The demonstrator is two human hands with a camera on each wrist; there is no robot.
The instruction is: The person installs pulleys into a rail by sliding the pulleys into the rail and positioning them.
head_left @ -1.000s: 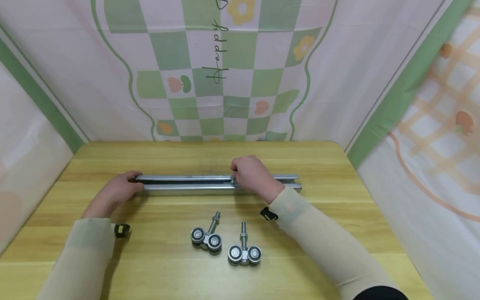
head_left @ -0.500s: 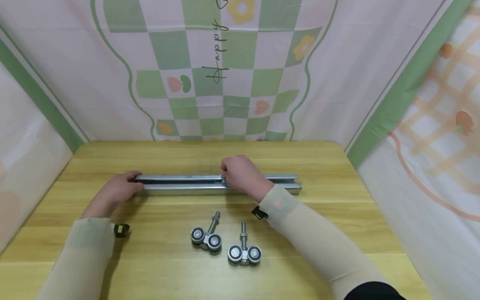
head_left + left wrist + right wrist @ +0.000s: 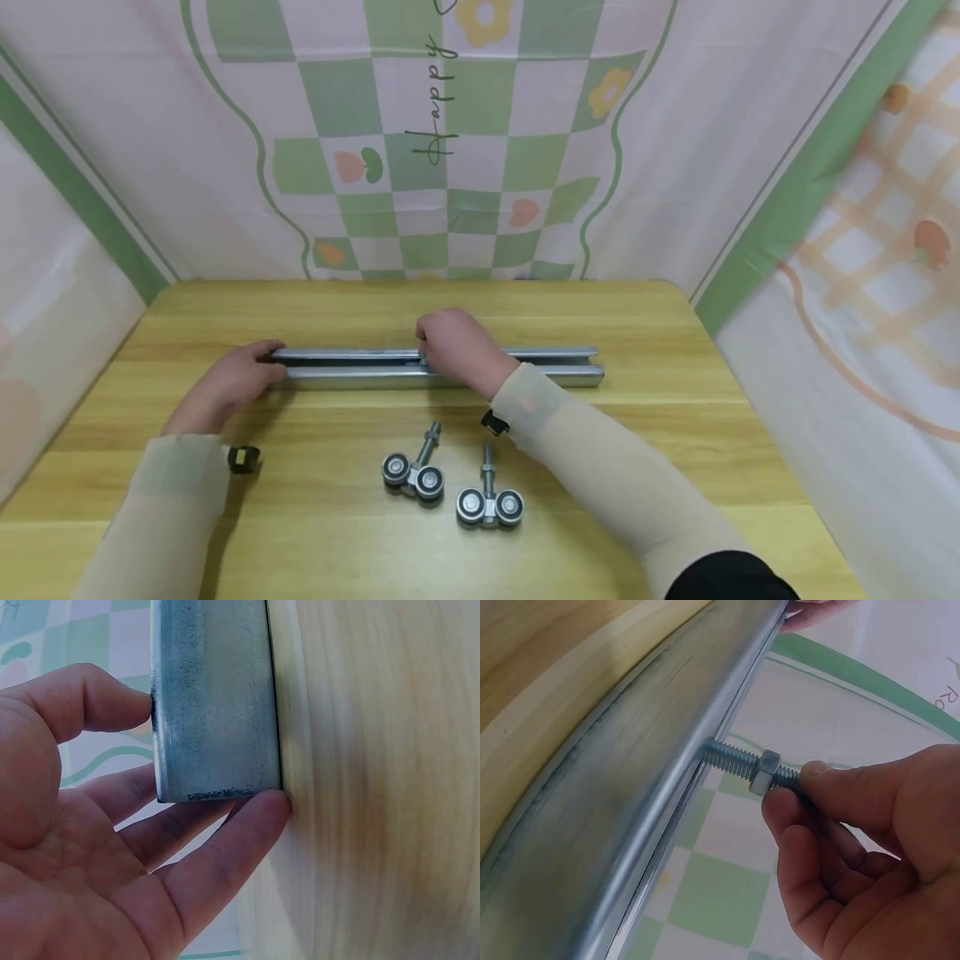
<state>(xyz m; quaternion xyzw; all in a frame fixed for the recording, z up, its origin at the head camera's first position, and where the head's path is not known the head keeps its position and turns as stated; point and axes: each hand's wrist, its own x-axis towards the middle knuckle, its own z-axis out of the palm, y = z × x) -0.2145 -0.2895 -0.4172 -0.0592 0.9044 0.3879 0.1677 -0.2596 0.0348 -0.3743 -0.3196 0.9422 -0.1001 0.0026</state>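
A galvanised steel C-channel track [image 3: 360,379] lies lengthwise on the table with its slot facing up. My left hand [image 3: 234,382] holds its left end; in the left wrist view the thumb touches the top edge and the fingers wrap the cut end of the track [image 3: 214,697]. My right hand [image 3: 461,343] is over the track's middle. Between thumb and index finger it pinches a threaded bolt [image 3: 731,759], just beyond a hex nut [image 3: 765,774]. The bolt sticks out of the slot, and whatever it joins to inside the channel is hidden.
Two roller trolleys lie on the wooden table [image 3: 315,517] in front of the track: a left one [image 3: 430,482], tilted, and a right one [image 3: 489,505], bolt pointing away. A patterned curtain [image 3: 480,167] hangs behind the table's far edge.
My right hand has slid leftward along the track, taking the bolt with it in the slot. The left hand and the two loose trolleys have stayed put.
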